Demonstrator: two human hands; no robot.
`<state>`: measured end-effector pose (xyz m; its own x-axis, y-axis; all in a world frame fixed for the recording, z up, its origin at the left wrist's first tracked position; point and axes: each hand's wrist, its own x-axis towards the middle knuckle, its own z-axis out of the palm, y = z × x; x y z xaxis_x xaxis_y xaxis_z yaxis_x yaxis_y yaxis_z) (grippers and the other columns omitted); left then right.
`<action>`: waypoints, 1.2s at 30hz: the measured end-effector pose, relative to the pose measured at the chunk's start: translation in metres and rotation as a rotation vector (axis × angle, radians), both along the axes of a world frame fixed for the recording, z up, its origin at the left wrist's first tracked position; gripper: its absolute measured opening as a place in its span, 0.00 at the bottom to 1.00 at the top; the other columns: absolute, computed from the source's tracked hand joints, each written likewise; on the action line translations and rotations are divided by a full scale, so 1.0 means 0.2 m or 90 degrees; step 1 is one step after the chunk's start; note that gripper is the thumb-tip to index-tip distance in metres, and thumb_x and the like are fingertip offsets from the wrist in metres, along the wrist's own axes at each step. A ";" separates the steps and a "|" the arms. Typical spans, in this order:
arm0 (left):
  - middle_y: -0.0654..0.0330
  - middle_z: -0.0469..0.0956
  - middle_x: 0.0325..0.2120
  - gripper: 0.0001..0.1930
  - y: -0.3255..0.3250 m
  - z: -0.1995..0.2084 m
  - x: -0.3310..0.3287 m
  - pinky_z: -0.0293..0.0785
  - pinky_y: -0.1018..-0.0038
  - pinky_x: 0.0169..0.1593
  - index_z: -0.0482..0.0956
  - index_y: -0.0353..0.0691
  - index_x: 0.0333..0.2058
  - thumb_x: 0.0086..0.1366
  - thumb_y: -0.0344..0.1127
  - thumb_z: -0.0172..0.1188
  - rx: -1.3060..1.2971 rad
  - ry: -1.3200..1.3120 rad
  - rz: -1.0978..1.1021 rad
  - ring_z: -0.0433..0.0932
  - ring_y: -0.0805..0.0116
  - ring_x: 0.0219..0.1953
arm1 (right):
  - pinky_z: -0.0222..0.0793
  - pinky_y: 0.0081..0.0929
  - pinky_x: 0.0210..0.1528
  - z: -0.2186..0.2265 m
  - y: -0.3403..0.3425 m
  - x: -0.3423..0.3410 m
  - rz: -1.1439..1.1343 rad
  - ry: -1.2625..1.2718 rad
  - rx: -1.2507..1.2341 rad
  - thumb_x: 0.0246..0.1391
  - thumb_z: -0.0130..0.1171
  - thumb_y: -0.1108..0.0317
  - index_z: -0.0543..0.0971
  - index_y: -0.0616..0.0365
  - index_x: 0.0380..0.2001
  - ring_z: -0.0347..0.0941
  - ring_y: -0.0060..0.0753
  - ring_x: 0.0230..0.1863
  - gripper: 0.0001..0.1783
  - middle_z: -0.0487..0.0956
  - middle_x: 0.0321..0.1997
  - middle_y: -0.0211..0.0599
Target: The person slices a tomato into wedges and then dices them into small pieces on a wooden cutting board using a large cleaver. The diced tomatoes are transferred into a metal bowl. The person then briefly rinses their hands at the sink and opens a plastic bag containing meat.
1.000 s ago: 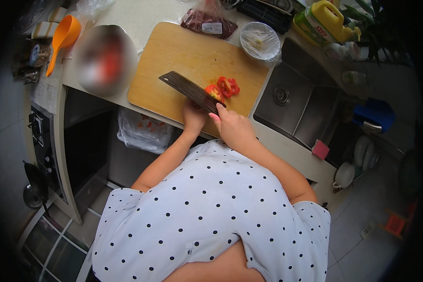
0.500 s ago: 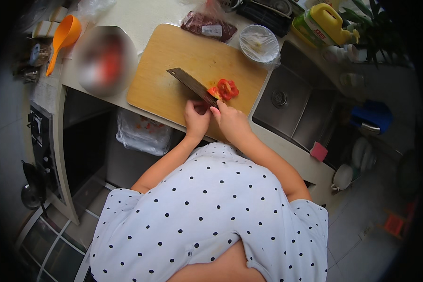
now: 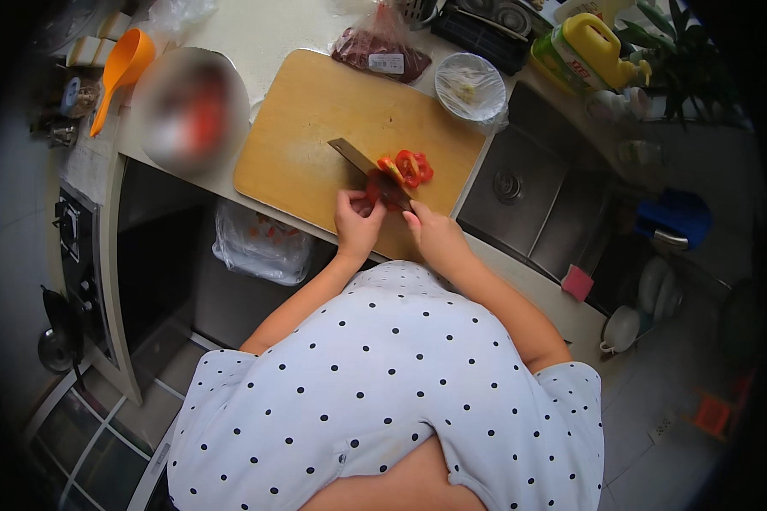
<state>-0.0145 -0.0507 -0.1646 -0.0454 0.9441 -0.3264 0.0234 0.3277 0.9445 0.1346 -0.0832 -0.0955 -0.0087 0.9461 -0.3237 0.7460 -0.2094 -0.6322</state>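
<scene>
A wooden cutting board (image 3: 315,111) lies on the white counter. Several red pepper slices (image 3: 411,166) sit near its right front edge. My left hand (image 3: 358,223) pins a dark red pepper piece (image 3: 375,189) to the board. My right hand (image 3: 433,237) is closed on the handle of a wide-bladed knife (image 3: 354,155). The blade points away to the left and lies against the pepper, between the held piece and the cut slices.
Behind the board are a bag of dark red meat (image 3: 379,53), a film-covered bowl (image 3: 469,85) and a yellow bottle (image 3: 595,43). A steel sink (image 3: 528,192) lies right, with a pink sponge (image 3: 577,282). A blurred bowl (image 3: 187,106) and an orange ladle (image 3: 121,70) sit left. A plastic bag (image 3: 260,245) hangs below the counter.
The knife has shifted a little to the right along the pepper. Both hands stay at the board's front edge, and the cut slices lie where they were.
</scene>
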 end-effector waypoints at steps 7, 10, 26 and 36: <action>0.57 0.75 0.29 0.18 0.06 0.04 -0.06 0.74 0.78 0.32 0.65 0.32 0.36 0.56 0.34 0.65 -0.021 0.120 -0.098 0.76 0.73 0.29 | 0.67 0.34 0.25 0.16 -0.41 0.30 -0.114 0.138 -0.137 0.63 0.40 0.51 0.69 0.61 0.26 0.71 0.38 0.20 0.24 0.72 0.16 0.42; 0.56 0.74 0.32 0.20 0.06 0.00 -0.11 0.74 0.78 0.33 0.66 0.32 0.39 0.55 0.36 0.66 -0.053 0.070 -0.129 0.77 0.72 0.30 | 0.60 0.23 0.18 0.26 -0.41 0.34 -0.236 0.320 -0.236 0.64 0.37 0.48 0.67 0.59 0.22 0.62 0.22 0.15 0.26 0.65 0.13 0.31; 0.56 0.67 0.41 0.27 0.01 -0.02 -0.22 0.73 0.78 0.37 0.59 0.37 0.52 0.56 0.30 0.63 -0.059 -0.002 -0.171 0.74 0.73 0.35 | 0.71 0.42 0.39 0.20 -0.01 0.24 -0.065 0.059 0.097 0.52 0.56 0.60 0.70 0.59 0.48 0.75 0.55 0.36 0.22 0.78 0.33 0.53; 0.54 0.67 0.43 0.23 0.01 -0.10 -0.25 0.72 0.78 0.38 0.61 0.37 0.51 0.59 0.26 0.58 -0.043 -0.026 -0.127 0.74 0.71 0.36 | 0.71 0.42 0.34 0.17 0.32 0.10 0.148 -0.083 0.245 0.49 0.57 0.61 0.72 0.57 0.42 0.75 0.52 0.32 0.18 0.77 0.30 0.50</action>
